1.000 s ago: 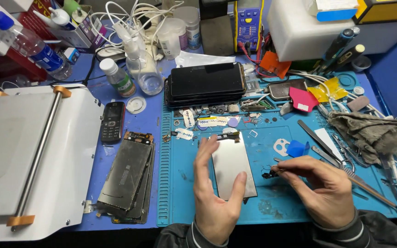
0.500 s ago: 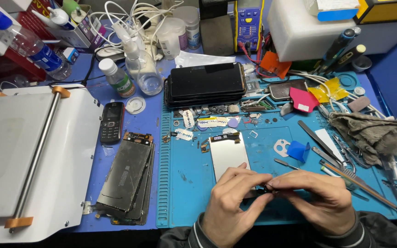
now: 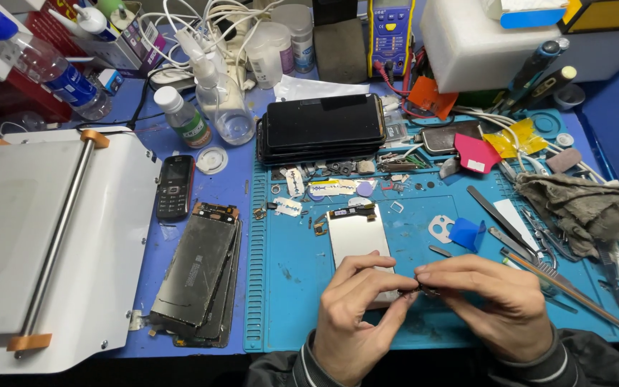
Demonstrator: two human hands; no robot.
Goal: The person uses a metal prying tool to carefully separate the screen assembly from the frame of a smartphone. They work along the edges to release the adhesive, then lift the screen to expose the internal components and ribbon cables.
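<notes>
Phone panel on mat; stacked screens left of mat; rag at right.

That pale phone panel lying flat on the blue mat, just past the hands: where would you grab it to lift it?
Probably by its two long side edges, around the middle, coming down from above. The phone panel lies flat on the blue mat, so its face offers no purchase. A flex strip crosses the far end, and the left hand and right hand cover the near end, pinching a small dark part.
</notes>
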